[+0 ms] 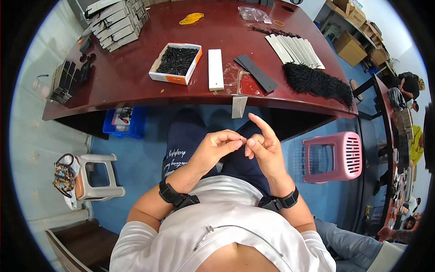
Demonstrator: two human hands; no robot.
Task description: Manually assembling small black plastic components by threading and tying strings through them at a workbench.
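Note:
In front of my lap, my left hand (pixel 221 146) is closed in a pinch, thumb against forefinger. Its fingertips meet those of my right hand (pixel 265 152), whose thumb presses on the bent fingers while the forefinger points up. Whatever lies between the fingertips is too small to make out. Just beyond them, a pale card tag (pixel 239 107) hangs at the table's front edge. Behind it lie a stack of white card tags (pixel 216 68) and dark grey tags (pixel 256 73). To their left is an orange-and-white box (pixel 170 79) filled with short black strings (pixel 176 60).
On the dark red table (pixel 131 93) are fanned pale tags (pixel 297 51), a bundle of black strings (pixel 317 84), yellow rubber bands (pixel 191 18) and tag stacks (pixel 118 25). A pink stool (pixel 351 156) stands right, a white stool (pixel 102 177) left. Other people sit at the far right.

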